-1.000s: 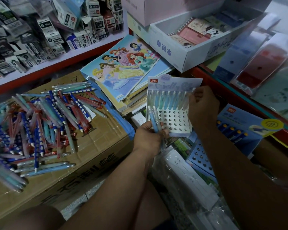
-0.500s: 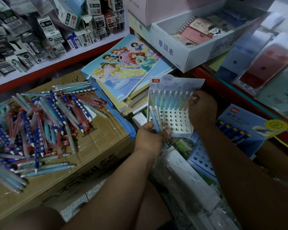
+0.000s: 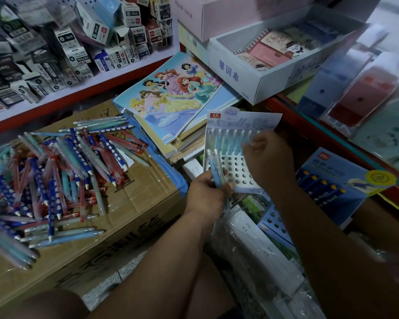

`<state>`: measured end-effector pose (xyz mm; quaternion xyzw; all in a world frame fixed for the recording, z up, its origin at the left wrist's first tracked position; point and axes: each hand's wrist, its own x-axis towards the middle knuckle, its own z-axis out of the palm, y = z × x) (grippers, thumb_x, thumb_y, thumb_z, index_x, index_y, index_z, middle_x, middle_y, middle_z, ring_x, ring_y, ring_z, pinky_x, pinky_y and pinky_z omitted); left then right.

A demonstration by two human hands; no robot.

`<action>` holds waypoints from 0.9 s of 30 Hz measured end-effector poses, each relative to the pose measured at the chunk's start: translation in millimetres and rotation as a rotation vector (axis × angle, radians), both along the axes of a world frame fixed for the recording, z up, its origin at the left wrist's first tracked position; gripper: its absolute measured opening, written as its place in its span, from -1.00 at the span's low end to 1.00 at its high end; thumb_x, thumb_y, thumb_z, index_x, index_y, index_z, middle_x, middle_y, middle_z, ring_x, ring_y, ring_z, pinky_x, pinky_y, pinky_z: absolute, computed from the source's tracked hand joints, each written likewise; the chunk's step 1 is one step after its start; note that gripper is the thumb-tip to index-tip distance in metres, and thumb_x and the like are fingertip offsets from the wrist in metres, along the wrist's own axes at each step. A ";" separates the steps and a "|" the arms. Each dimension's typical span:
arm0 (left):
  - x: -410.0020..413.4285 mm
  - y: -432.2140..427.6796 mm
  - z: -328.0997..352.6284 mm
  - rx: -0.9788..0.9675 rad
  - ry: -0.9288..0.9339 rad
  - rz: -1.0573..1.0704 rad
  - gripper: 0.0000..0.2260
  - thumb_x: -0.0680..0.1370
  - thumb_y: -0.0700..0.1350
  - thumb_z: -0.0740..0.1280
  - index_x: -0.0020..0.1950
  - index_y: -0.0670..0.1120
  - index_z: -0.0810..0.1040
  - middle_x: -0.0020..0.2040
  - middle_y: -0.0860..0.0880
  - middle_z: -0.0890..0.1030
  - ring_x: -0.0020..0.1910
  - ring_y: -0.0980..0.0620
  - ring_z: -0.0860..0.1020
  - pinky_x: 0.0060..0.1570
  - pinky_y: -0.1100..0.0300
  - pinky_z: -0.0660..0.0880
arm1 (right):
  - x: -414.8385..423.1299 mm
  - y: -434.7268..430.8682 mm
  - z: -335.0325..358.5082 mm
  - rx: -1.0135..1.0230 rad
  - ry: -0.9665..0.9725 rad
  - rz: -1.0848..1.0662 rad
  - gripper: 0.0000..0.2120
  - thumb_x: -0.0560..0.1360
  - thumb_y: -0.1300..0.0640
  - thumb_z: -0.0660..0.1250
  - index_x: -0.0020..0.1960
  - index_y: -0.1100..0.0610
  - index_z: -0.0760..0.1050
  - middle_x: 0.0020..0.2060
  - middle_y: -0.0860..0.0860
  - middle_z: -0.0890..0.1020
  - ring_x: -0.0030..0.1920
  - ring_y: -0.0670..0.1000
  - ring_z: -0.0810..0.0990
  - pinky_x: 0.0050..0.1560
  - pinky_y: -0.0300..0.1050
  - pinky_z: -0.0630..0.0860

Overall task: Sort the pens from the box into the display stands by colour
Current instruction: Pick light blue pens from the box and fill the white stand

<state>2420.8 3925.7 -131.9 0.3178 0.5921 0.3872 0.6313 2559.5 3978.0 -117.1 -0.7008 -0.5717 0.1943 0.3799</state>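
The left hand grips two pens, both pale blue, in its curled fingers and thumb. Their clicker ends point far, and they lie across the near left corner of the stand. This pale stand has a plate of round holes and an upright card at its far edge. A row of blue and green pens stands in the farthest holes, against the card, and the nearer holes that show are bare.

The right hand is in front of the right part of the stand, fingers curled toward the right end of the row. It is blurred, and I cannot tell whether it pinches a pen or only touches one.

To the left, a pile of loose pens in dark blue, red, pale blue and green lies on top of the box, which is brown cardboard and closed. To the right of the hands lies a blue stand with a few dark pens in it. Past the pale stand, a stack of books lies between the box and a white carton of notebooks. Small packets fill the far left shelf.
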 end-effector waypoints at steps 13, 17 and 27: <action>-9.2 -0.5 -1.3 0.055 0.018 0.016 -0.83 0.56 -0.27 0.39 0.05 -0.02 0.67 0.02 -0.09 0.70 0.07 -0.09 0.64 0.16 -0.11 0.58 | -19.9 -5.1 15.8 -0.155 0.331 0.296 -0.86 0.52 0.26 0.41 -0.11 0.03 0.57 -0.29 0.09 0.65 -0.34 -0.05 0.60 -0.34 -0.10 0.57; -15.3 3.2 -1.5 0.023 0.035 0.174 -0.78 0.56 -0.29 0.39 0.13 -0.02 0.64 0.03 -0.05 0.67 0.01 0.01 0.62 0.12 0.05 0.59 | -13.6 12.2 11.9 0.073 0.279 0.116 -0.90 0.58 0.19 0.35 -0.10 0.21 0.55 -0.27 0.14 0.65 -0.21 0.13 0.65 -0.16 0.01 0.62; -26.5 4.1 -8.0 -0.019 0.082 0.209 -0.81 0.48 -0.33 0.47 -0.14 -0.06 0.56 -0.21 -0.04 0.63 -0.20 -0.04 0.59 -0.13 0.07 0.58 | -37.1 32.9 -14.1 0.170 0.167 0.129 -0.90 0.57 0.19 0.36 -0.04 0.23 0.60 -0.23 0.09 0.68 -0.17 0.02 0.67 -0.08 0.08 0.63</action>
